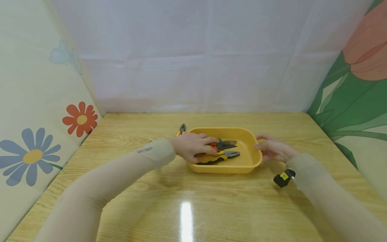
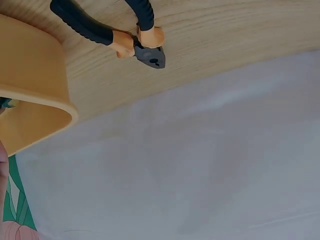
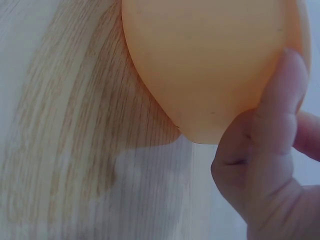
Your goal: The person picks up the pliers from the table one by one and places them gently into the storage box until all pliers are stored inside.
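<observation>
A yellow plastic tray stands on the table with several pliers inside. One pair of pliers has yellow-and-black handles; beside it lies a pair with red handles and dark jaws. My left hand reaches over the tray's left side, fingers spread across the handles, which it partly covers. With my right hand I grip the tray's right end, fingers at the rim; the right wrist view shows a finger against its outer wall. Orange-and-black pliers lie outside the tray, near its left end.
The wooden table ends at a white cloth backdrop. Flower-patterned panels stand at the left and right. A small black device sits at my right wrist.
</observation>
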Action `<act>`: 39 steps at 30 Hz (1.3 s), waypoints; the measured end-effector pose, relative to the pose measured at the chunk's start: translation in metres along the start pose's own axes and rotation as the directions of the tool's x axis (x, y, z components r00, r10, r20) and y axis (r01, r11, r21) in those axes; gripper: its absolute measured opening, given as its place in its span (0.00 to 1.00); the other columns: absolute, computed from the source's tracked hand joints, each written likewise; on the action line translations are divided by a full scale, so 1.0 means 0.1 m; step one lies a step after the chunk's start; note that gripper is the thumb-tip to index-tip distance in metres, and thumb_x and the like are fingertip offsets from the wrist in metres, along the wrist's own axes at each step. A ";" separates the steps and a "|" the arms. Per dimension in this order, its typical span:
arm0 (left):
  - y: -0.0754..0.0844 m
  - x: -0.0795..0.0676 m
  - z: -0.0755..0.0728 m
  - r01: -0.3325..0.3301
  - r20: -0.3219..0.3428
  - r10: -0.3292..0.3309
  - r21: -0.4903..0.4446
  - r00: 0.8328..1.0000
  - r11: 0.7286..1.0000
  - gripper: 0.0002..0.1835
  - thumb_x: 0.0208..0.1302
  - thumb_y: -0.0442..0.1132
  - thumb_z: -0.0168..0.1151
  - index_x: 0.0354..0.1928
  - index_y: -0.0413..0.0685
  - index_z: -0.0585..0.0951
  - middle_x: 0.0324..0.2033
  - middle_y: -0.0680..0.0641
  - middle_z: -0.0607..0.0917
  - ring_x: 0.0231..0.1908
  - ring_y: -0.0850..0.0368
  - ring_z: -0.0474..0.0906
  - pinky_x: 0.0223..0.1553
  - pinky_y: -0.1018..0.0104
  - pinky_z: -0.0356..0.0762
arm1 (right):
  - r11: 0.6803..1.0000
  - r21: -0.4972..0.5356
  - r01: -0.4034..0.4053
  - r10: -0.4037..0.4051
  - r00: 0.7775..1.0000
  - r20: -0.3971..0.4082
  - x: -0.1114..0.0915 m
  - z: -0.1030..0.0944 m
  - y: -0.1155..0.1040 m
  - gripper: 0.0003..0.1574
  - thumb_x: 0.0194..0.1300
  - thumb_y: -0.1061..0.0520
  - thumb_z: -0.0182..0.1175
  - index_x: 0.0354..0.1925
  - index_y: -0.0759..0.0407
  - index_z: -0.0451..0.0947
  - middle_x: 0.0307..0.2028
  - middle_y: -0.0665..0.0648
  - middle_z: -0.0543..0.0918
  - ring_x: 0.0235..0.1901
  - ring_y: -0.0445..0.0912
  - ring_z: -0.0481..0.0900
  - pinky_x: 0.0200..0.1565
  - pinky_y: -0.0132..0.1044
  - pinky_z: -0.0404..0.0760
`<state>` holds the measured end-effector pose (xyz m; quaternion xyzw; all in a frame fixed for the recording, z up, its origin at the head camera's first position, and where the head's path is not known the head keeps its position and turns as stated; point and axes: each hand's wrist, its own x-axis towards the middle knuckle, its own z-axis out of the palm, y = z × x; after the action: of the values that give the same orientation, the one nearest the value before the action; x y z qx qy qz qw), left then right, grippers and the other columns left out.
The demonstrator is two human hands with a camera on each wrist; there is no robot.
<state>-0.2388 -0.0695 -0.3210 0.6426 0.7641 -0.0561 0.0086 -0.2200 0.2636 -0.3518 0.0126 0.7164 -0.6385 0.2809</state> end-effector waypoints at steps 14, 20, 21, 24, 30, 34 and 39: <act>-0.01 0.16 -0.08 -0.074 0.128 0.075 -0.014 0.989 0.997 0.23 0.73 0.38 0.48 0.68 0.54 0.69 0.71 0.38 0.58 0.55 0.47 0.68 0.53 0.55 0.71 | 1.000 0.010 0.000 0.000 1.000 0.000 -0.01 0.03 -0.02 0.21 0.71 0.67 0.48 0.59 0.65 0.55 0.41 0.59 0.73 0.36 0.47 0.81 0.38 0.44 0.84; 0.00 0.26 -0.01 -0.072 0.194 0.071 0.000 0.978 0.997 0.27 0.69 0.35 0.52 0.69 0.58 0.68 0.72 0.41 0.58 0.60 0.46 0.65 0.54 0.56 0.71 | 1.000 0.018 0.000 0.000 1.000 -0.009 -0.01 0.03 -0.02 0.20 0.71 0.67 0.48 0.57 0.64 0.56 0.41 0.60 0.73 0.36 0.46 0.81 0.39 0.44 0.83; -0.01 0.28 0.01 -0.075 0.212 0.071 0.013 0.975 0.997 0.28 0.68 0.34 0.53 0.70 0.58 0.67 0.72 0.42 0.57 0.62 0.44 0.64 0.55 0.56 0.71 | 1.000 0.019 0.001 0.000 1.000 -0.010 -0.01 0.02 -0.02 0.20 0.71 0.67 0.48 0.57 0.64 0.56 0.41 0.60 0.73 0.36 0.47 0.81 0.39 0.44 0.83; 0.00 0.33 0.05 -0.085 0.257 0.074 0.032 0.964 0.996 0.32 0.67 0.33 0.56 0.72 0.59 0.65 0.73 0.43 0.55 0.67 0.38 0.59 0.54 0.56 0.72 | 1.000 0.019 0.002 -0.002 1.000 -0.010 -0.02 0.03 -0.02 0.20 0.71 0.67 0.48 0.58 0.65 0.55 0.41 0.60 0.73 0.37 0.47 0.81 0.39 0.45 0.83; 0.04 0.40 0.12 -0.095 0.305 0.057 0.110 0.951 0.989 0.32 0.70 0.36 0.58 0.73 0.61 0.63 0.75 0.46 0.53 0.69 0.39 0.57 0.53 0.57 0.74 | 1.000 0.009 0.005 -0.005 1.000 -0.012 -0.02 0.03 -0.02 0.22 0.71 0.67 0.48 0.59 0.66 0.54 0.42 0.60 0.73 0.37 0.46 0.81 0.38 0.44 0.83; 0.08 0.44 0.13 -0.089 0.350 0.021 0.179 0.937 0.980 0.32 0.71 0.38 0.57 0.74 0.62 0.62 0.75 0.48 0.51 0.70 0.43 0.55 0.53 0.60 0.74 | 1.000 0.001 0.006 -0.006 1.000 -0.019 -0.02 0.02 -0.01 0.23 0.71 0.67 0.48 0.60 0.66 0.53 0.42 0.60 0.72 0.36 0.46 0.81 0.37 0.43 0.83; 0.12 0.46 0.12 -0.068 0.371 -0.014 0.209 0.928 0.976 0.33 0.71 0.36 0.56 0.74 0.64 0.61 0.75 0.50 0.50 0.72 0.44 0.52 0.60 0.58 0.69 | 1.000 -0.019 0.015 -0.016 1.000 -0.017 -0.02 0.01 0.01 0.24 0.71 0.66 0.48 0.61 0.67 0.52 0.42 0.60 0.72 0.35 0.45 0.80 0.36 0.41 0.83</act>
<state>-0.2359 -0.0233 -0.3377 0.6280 0.7290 -0.2595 0.0829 -0.2174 0.2641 -0.3516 0.0098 0.7247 -0.6339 0.2700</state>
